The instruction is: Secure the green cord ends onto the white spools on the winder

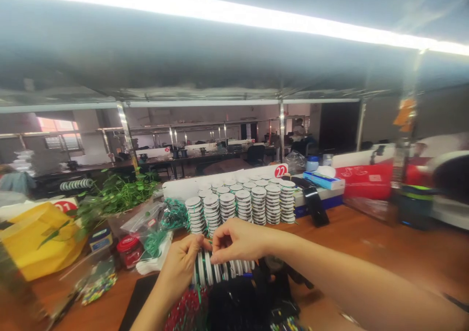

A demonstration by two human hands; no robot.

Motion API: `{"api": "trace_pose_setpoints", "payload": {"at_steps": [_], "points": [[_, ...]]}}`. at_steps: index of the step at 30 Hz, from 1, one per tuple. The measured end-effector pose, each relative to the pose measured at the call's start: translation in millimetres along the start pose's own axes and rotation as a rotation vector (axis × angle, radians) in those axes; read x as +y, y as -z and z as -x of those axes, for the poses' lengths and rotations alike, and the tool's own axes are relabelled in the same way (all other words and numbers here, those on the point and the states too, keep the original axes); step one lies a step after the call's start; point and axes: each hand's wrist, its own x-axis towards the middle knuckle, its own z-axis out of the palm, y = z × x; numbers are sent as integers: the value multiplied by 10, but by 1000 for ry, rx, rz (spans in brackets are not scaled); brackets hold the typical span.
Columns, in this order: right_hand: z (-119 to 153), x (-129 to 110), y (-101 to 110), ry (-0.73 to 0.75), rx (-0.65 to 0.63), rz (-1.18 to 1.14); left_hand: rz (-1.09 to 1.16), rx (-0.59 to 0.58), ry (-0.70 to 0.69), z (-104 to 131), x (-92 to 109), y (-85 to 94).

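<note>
A row of white spools (207,271) with green line lies on its side in front of me, at the middle of the bench. At the row's left end is my left hand (182,256), its thumb and fingers closed in a pinch. My right hand (240,241) reaches in from the right over the same spools, fingers curled and pinched, close to the left fingertips. What either pinch holds is too small or hidden to make out. A green strand (199,293) hangs below the row. Behind my hands stand several upright stacks of white spools (243,206).
A bag of green pieces (156,243), a red-lidded jar (129,250) and a bag of coloured bits (98,287) lie left. Red pieces (185,309) are below. A phone (315,206) leans at right. A metal post (405,140) and overhead shelf frame the bench.
</note>
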Motion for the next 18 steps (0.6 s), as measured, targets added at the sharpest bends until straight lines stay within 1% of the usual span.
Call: {"api": "trace_pose_setpoints", "payload": {"at_steps": [3,6,8,10,14,18], "points": [[-5,-11,6,11,2,19,2,0,-9,0,-1,2],[-14,-40,0,-7,10,42,4,-1,-6,-17,0,4],[-24,-57,-5,-15,14,57,11,-17,6,-40,4,4],[-41,-59,-6,12,2,72,25,-36,17,-63,9,5],[-96,-15,11,100,-58,114,31,-53,49,-88,10,12],[-151,35,40,141,-149,178,11,-31,72,-96,12,22]]}}
